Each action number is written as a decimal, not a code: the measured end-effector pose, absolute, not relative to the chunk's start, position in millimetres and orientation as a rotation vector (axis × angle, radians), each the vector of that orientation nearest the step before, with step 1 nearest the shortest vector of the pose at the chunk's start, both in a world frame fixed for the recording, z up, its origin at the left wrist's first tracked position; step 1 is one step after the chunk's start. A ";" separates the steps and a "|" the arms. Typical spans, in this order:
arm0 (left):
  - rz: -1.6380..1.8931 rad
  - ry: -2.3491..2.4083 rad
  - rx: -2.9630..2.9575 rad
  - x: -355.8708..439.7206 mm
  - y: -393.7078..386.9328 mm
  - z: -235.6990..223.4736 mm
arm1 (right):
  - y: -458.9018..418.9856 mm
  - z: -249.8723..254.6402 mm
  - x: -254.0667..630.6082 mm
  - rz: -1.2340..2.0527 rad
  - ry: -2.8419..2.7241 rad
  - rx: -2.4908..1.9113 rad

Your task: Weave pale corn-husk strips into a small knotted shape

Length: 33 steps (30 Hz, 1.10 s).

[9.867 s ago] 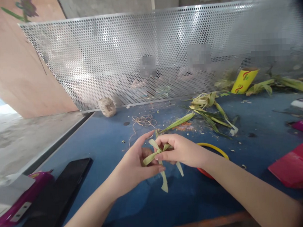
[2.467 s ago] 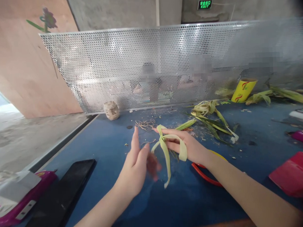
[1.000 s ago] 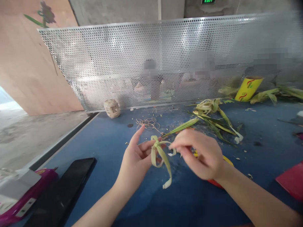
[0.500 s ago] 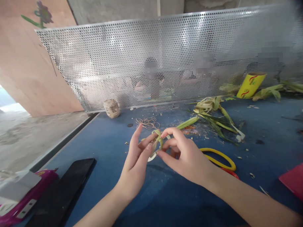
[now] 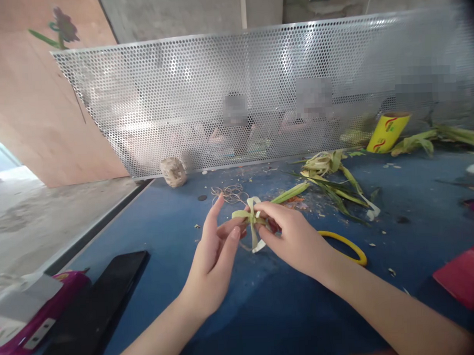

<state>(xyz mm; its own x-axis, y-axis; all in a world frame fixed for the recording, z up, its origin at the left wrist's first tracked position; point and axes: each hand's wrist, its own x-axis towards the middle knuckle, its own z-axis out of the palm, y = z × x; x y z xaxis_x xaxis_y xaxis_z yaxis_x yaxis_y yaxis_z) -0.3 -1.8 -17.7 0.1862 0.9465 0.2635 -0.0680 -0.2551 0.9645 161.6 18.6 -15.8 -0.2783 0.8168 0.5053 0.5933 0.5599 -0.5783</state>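
Strips of pale green corn husk (image 5: pixel 253 218), looped like a small bow that crosses at the middle, are between my two hands above the blue table. My left hand (image 5: pixel 211 258) pinches the left side with thumb and fingers, its index finger raised. On the other side, my right hand (image 5: pixel 295 240) grips the husk near the crossing; its curled fingertips are partly hidden. Behind the husk lies a tangle of thin twine (image 5: pixel 230 193). Under my right wrist shows a yellow loop (image 5: pixel 356 251), like a scissor handle, the rest covered.
A pile of corn husks (image 5: pixel 326 169) and a yellow tube (image 5: pixel 388 133) are at the back right. A twine-like roll (image 5: pixel 173 172) stands by the perforated metal screen (image 5: pixel 148 97), with people behind it. A black phone (image 5: pixel 105 301) lies left, a red object (image 5: pixel 464 275) right.
The husk loops have turned and spread, now showing a clearer cross shape. My right hand has moved slightly right, its fingers closer around the husk. The view has shifted a little.
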 end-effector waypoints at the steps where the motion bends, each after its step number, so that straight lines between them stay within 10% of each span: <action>1: 1.268 0.918 1.445 0.3 -1.6 -16.9 | 19.3 -16.7 162.3 0.295 -1.998 -1.138; 33: 1.374 0.908 0.998 8.1 2.2 -6.8 | 19.1 -27.6 158.2 -0.438 -1.997 -0.740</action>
<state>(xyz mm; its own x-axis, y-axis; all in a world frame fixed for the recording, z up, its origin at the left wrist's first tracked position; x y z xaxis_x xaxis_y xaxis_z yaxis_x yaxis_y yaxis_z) 8.1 2.2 -6.8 0.0141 0.9983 0.0563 -0.3399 -0.0482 0.9392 158.2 19.1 -27.6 -0.3855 0.3244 0.8638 0.6559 0.7548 0.0092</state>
